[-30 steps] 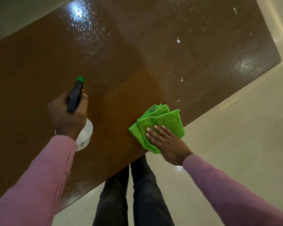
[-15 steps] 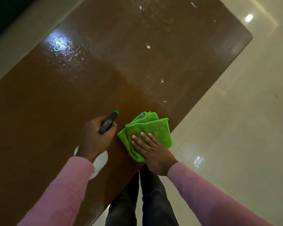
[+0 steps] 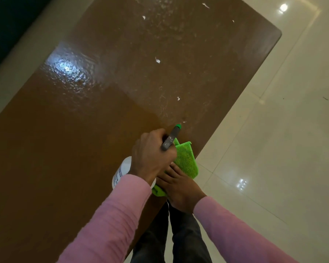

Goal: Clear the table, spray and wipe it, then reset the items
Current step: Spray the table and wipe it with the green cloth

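Spray bottle (image 3: pixel 122 172): rigid, likely light plastic; left hand (image 3: pixel 152 154) wrapped round its neck. Microfibre cloth (image 3: pixel 186 160): soft, folded; right hand (image 3: pixel 180 186) flat atop, fingers extended, on wet table (image 3: pixel 84 130).

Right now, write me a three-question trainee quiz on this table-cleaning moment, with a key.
1. True or false: the left hand holds the spray bottle.
2. Which colour is the cloth under the right hand? A red, B green, C white.
3. Fill in: white scraps lie on the ____.

Key: 1 true. 2 B. 3 table.
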`<state>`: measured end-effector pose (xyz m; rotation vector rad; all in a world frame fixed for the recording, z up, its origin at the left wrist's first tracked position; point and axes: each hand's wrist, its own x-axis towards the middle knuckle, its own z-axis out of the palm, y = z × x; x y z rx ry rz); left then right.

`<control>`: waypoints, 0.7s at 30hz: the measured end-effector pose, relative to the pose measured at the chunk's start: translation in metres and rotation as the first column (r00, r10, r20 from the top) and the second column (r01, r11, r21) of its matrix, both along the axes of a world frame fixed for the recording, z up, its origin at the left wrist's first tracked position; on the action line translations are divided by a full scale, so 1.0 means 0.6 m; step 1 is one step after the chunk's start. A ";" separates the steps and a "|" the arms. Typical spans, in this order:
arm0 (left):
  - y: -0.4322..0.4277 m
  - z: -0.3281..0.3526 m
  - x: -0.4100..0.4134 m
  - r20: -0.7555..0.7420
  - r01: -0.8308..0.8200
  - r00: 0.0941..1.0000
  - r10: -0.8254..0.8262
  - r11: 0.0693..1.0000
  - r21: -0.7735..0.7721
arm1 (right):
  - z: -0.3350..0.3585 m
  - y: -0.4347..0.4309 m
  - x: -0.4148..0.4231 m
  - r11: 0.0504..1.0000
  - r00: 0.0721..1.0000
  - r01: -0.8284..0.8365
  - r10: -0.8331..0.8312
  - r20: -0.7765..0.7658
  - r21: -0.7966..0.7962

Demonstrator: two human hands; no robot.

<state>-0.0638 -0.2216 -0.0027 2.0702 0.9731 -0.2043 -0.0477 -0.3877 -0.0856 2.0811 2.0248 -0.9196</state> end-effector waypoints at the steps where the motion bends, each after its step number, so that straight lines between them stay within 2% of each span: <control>1: 0.004 -0.003 0.001 0.001 -0.012 1.000 0.012 1.000 -0.013 | 0.000 -0.001 -0.001 1.000 1.000 0.000 0.000 -0.002 0.003; 6: 0.021 -0.009 -0.006 -0.047 -0.045 0.998 0.045 0.999 0.004 | -0.007 -0.004 -0.001 0.999 1.000 0.011 -0.012 0.015 0.044; 11: 0.073 -0.002 -0.026 -0.037 -0.172 0.984 0.173 0.985 0.030 | -0.015 -0.010 -0.001 0.999 1.000 0.002 -0.002 0.001 0.046; 17: 0.137 0.003 -0.040 -0.042 -0.276 0.956 0.289 0.942 0.191 | -0.007 -0.005 0.000 0.998 1.000 -0.007 0.006 0.016 0.055; 21: 0.173 0.007 -0.042 -0.017 -0.321 0.944 0.330 0.928 0.189 | 0.005 -0.001 0.001 0.998 1.000 -0.011 0.010 0.027 0.069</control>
